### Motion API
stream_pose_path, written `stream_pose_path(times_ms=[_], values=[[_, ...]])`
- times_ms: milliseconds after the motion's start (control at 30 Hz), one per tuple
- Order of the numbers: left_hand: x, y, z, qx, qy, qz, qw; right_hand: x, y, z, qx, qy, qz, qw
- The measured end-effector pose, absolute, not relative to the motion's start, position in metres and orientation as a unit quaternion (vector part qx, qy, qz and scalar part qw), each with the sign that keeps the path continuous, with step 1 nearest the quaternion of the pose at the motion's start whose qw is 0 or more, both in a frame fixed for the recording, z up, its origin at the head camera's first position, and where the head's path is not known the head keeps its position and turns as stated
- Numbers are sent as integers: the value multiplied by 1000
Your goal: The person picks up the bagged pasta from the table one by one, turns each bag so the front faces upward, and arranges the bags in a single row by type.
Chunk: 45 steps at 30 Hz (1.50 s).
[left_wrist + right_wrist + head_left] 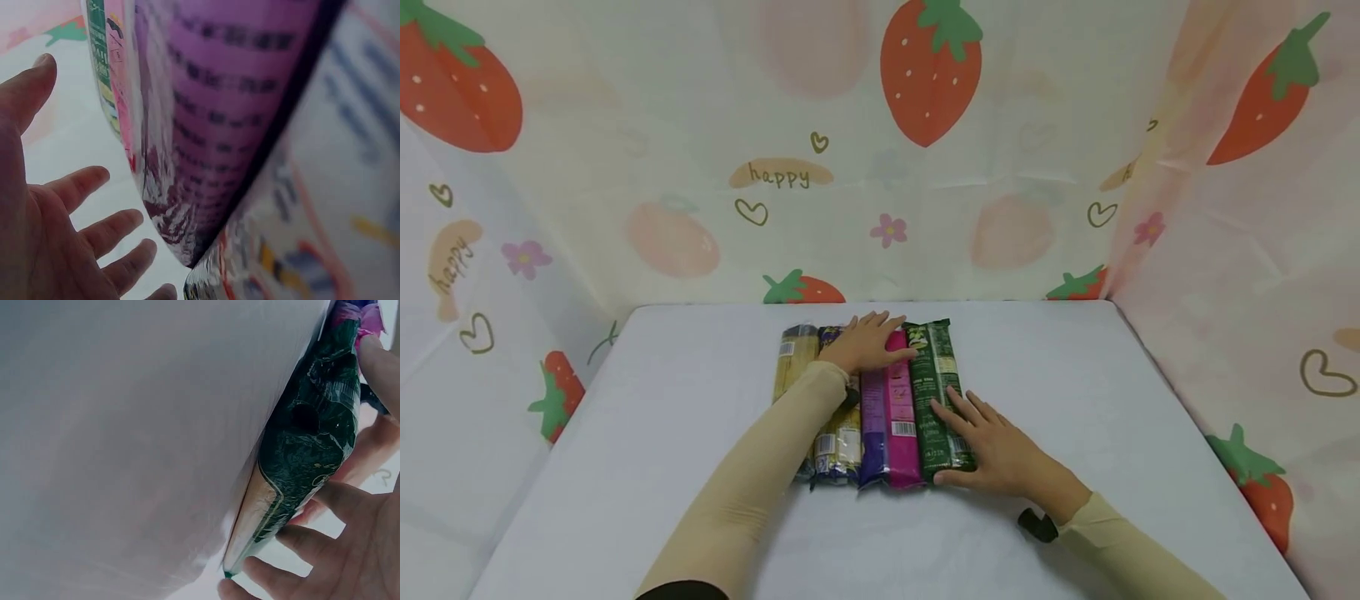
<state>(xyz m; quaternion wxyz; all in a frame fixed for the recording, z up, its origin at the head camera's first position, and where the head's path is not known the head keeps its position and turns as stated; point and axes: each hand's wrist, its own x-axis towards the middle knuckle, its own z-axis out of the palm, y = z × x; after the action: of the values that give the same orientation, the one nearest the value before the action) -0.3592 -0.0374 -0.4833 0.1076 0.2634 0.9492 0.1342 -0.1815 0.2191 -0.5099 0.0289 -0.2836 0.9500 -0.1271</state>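
Note:
Several long packets of what look like dried noodles lie side by side on the table. From left to right they are a clear yellowish packet (787, 367), a blue-and-gold packet (837, 458), a purple-and-pink packet (891, 442) and a green packet (931, 387). Across the far part of the row reaches my left hand (868, 343), fingers extended, over the purple-and-pink packet. My left forearm hides parts of the two leftmost packets. With spread fingers, my right hand (1000, 454) rests against the green packet's right side, its thumb near the close end.
A white-covered table (1060, 375) lies under the packets. Behind it hangs a strawberry-print cloth (700, 108), with more of the same cloth along the left and right sides. Dark bands (1037, 525) sit at the wrists.

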Motion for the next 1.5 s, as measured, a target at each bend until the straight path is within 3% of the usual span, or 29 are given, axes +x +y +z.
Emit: stream_pose_path(times_ms=[500,1500], values=[[-372,-17,-484,281,939,139,137,-183,215,-505,-252,949,-157,102],[-375,4,-485,253,945,124,168,-186,212,-505,-243,950,-173,95]])
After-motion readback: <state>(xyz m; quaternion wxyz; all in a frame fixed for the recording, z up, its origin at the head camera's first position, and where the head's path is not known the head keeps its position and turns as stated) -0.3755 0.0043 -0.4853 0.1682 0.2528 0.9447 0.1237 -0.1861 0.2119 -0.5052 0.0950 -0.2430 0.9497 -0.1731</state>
